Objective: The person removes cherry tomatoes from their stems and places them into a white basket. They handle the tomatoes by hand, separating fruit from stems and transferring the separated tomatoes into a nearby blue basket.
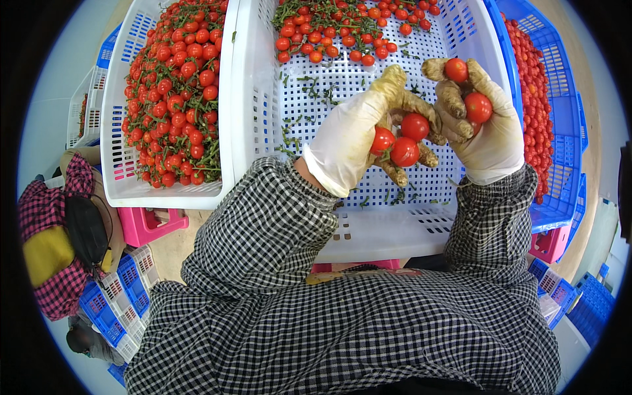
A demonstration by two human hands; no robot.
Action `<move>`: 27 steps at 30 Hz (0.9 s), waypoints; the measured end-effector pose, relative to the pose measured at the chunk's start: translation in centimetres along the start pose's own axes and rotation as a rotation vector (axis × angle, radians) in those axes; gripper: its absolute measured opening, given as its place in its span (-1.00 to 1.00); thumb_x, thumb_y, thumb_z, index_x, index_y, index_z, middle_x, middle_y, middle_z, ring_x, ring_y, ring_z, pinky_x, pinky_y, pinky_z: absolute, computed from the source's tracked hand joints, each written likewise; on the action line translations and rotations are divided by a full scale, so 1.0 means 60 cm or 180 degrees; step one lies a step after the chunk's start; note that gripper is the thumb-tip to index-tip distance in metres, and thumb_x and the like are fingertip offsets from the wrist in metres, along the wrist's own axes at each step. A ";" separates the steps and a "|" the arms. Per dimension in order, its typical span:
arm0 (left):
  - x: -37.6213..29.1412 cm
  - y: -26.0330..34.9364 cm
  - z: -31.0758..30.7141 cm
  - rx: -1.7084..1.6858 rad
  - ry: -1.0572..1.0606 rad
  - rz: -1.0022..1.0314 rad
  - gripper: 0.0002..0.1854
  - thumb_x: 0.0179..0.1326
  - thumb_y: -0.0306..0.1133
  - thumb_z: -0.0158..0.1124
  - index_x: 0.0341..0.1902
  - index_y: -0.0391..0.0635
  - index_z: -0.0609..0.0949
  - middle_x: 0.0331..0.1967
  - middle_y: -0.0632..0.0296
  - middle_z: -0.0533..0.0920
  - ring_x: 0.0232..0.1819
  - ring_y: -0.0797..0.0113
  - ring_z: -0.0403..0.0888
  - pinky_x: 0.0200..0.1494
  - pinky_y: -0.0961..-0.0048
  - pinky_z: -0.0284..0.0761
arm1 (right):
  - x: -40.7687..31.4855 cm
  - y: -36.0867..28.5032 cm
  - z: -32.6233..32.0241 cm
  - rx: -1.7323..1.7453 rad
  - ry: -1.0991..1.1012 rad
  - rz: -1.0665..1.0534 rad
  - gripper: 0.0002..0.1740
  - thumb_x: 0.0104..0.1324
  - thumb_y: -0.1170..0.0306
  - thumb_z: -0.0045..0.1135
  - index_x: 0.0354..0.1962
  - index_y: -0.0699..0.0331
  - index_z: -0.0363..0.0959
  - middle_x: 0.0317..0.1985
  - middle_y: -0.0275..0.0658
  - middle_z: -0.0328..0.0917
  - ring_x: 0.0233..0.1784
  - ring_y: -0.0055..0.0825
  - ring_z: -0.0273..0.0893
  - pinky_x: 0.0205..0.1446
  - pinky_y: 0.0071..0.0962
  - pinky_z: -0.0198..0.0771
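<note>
Both my hands wear whitish gloves with brown-stained fingers, held over a white perforated plastic crate. In my left hand rest several cherry tomatoes, gathered at the palm and fingers. My right hand holds a cherry tomato between thumb and finger, with another cherry tomato against the palm. The fingertips of the two hands meet or nearly meet. Loose cherry tomatoes with green stems lie at the crate's far end. Green stem scraps are scattered on its floor.
On the left, a white crate is heaped with stemmed cherry tomatoes. A blue crate of cherry tomatoes stands right. Pink stools sit beneath. Another person is at left, near stacked blue and white crates.
</note>
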State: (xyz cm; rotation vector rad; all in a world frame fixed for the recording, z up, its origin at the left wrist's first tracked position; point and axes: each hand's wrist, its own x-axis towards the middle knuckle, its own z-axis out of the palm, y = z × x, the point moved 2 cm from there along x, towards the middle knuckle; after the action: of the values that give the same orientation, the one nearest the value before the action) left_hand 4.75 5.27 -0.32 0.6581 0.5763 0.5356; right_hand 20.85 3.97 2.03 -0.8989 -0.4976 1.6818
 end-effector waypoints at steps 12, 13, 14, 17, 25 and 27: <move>0.006 0.009 -0.012 -0.2202 0.0087 0.0267 -0.18 0.26 0.34 -0.17 0.13 -0.30 0.39 -0.01 -0.16 0.51 0.03 -0.03 0.52 0.01 0.05 0.53 | 0.016 -0.116 -0.155 0.3143 0.0375 -0.1738 -0.26 0.41 0.14 -0.19 0.34 0.44 -0.17 0.32 0.17 0.08 0.20 -0.05 0.36 0.14 -0.20 0.46; 0.006 0.009 -0.010 -0.2233 0.0158 0.0301 -0.18 0.25 0.33 -0.16 0.14 -0.30 0.38 0.01 -0.17 0.48 0.04 -0.04 0.50 0.05 0.03 0.50 | 0.013 -0.121 -0.156 0.3226 0.0478 -0.1816 -0.26 0.42 0.15 -0.19 0.34 0.45 -0.18 0.32 0.17 0.08 0.23 -0.05 0.34 0.18 -0.20 0.44; 0.007 0.009 -0.010 -0.2246 0.0236 0.0336 -0.17 0.25 0.33 -0.15 0.15 -0.30 0.36 0.03 -0.18 0.46 0.06 -0.05 0.48 0.09 0.02 0.47 | 0.012 -0.121 -0.152 0.3310 0.0580 -0.1896 -0.26 0.42 0.15 -0.19 0.34 0.45 -0.19 0.32 0.17 0.09 0.26 -0.04 0.32 0.22 -0.21 0.42; 0.009 0.010 -0.010 -0.2197 0.0238 0.0452 -0.18 0.25 0.33 -0.12 0.16 -0.29 0.35 0.02 -0.19 0.45 0.08 -0.06 0.45 0.16 -0.02 0.41 | 0.022 -0.088 -0.093 0.2296 -0.0513 -0.0905 -0.32 0.44 0.16 -0.20 0.33 0.43 -0.08 0.22 0.07 0.28 0.14 -0.19 0.43 0.16 -0.30 0.47; 0.014 -0.005 -0.032 -0.1763 0.0200 0.0638 -0.40 0.33 0.16 -0.06 0.03 -0.22 0.44 -0.19 0.12 0.55 -0.13 0.24 0.53 -0.04 0.32 0.49 | -0.005 0.045 0.061 -0.4142 -0.0852 -0.2087 -0.54 -0.02 0.61 0.27 -0.07 0.28 0.55 -0.34 -0.36 0.42 -0.26 -0.60 0.43 -0.19 -0.63 0.41; 0.015 -0.012 -0.032 -0.1640 0.0493 0.0673 -0.42 0.34 0.14 -0.04 0.00 -0.21 0.46 -0.20 0.16 0.55 -0.15 0.26 0.53 -0.06 0.34 0.50 | -0.002 0.045 0.059 -0.4151 -0.0668 -0.1790 -0.61 -0.01 0.55 0.29 -0.15 0.26 0.52 -0.28 -0.28 0.48 -0.22 -0.55 0.53 -0.18 -0.57 0.46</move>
State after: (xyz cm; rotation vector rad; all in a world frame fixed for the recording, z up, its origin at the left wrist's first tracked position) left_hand 4.37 6.09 -2.35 0.1877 0.4874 0.9012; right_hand 16.44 3.48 2.30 -1.2780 -1.9008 0.7874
